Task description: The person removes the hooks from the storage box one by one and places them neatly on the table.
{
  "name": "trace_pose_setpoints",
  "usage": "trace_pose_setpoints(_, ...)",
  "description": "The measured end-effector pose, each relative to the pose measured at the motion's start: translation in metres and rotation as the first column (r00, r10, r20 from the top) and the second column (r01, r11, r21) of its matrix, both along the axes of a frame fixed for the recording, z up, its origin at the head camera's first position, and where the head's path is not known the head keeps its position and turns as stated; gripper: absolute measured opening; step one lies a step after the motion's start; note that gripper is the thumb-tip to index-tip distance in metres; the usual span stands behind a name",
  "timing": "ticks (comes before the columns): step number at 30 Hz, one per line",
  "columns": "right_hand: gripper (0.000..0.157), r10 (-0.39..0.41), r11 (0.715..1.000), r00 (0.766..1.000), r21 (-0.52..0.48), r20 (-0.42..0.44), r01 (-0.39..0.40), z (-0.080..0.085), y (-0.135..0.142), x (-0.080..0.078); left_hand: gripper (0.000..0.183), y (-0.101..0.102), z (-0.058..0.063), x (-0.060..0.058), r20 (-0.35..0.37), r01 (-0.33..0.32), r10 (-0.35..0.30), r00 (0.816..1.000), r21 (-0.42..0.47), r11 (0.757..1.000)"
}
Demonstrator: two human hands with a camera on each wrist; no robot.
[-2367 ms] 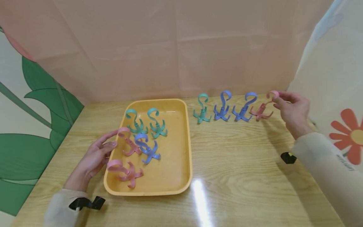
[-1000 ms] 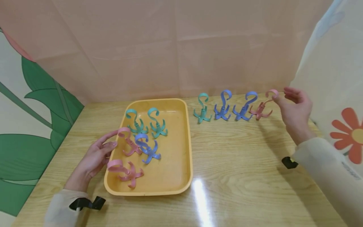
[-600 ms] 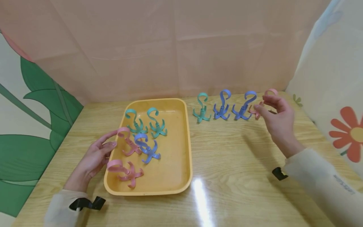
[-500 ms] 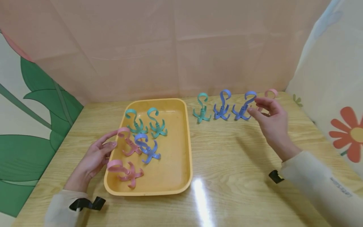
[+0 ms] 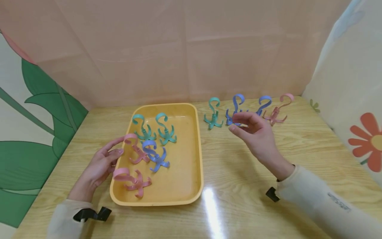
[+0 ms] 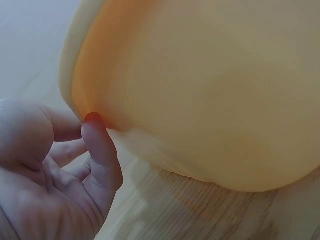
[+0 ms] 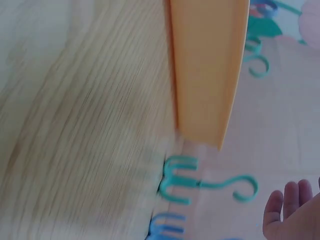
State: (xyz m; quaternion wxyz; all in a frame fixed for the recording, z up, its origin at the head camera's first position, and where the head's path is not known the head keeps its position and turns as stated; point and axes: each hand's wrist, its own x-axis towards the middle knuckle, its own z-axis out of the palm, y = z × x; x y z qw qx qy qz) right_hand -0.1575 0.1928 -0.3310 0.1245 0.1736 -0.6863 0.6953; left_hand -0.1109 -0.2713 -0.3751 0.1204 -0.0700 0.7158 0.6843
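My left hand (image 5: 99,166) pinches the left rim of a yellow tray (image 5: 186,189), thumb and finger at its edge in the left wrist view. Several plastic four-claw hanging hooks lie inside: two green, two pink (image 5: 138,183) and one blue (image 5: 158,161). My right hand (image 5: 259,139) is empty, fingers loosely bent, in front of a row of hooks at the table's back. From left to right stand a green hook (image 5: 214,121), a blue hook (image 5: 238,99), another blue hook (image 5: 264,99) and a pink hook (image 5: 276,116). The hand partly covers both blue ones.
The wooden table (image 5: 238,205) runs back to a plain pinkish cloth (image 5: 191,56). Side panels with printed green leaves and a red flower (image 5: 371,142) flank it. A black wrist mount sits on each sleeve.
My right hand has let go of the pink hook, which stays standing at the row's right end, and has moved left past the blue hooks. The left hand and tray stay put.
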Motion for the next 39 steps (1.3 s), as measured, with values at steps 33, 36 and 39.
trace_pose_setpoints(33, 0.031, 0.415, 0.907, 0.905, 0.039, 0.097, -0.42, 0.006, -0.111, 0.019, 0.053, -0.001, -0.002, 0.0, -0.003, -0.012, 0.012, 1.0, 0.021, 1.0)
trace_pose_setpoints(36, 0.029, 0.423, 0.901, 0.899, 0.05, 0.108, -0.43, 0.006, -0.119, 0.017, 0.054, -0.001, -0.001, -0.001, -0.002, -0.01, 0.01, 1.0, 0.012, 1.0)
trace_pose_setpoints(39, 0.028, 0.416, 0.901, 0.901, 0.079, 0.122, -0.427, 0.005, -0.127, 0.014, 0.054, 0.0, -0.001, -0.001, -0.005, -0.006, 0.006, 1.0, 0.002, 1.0)
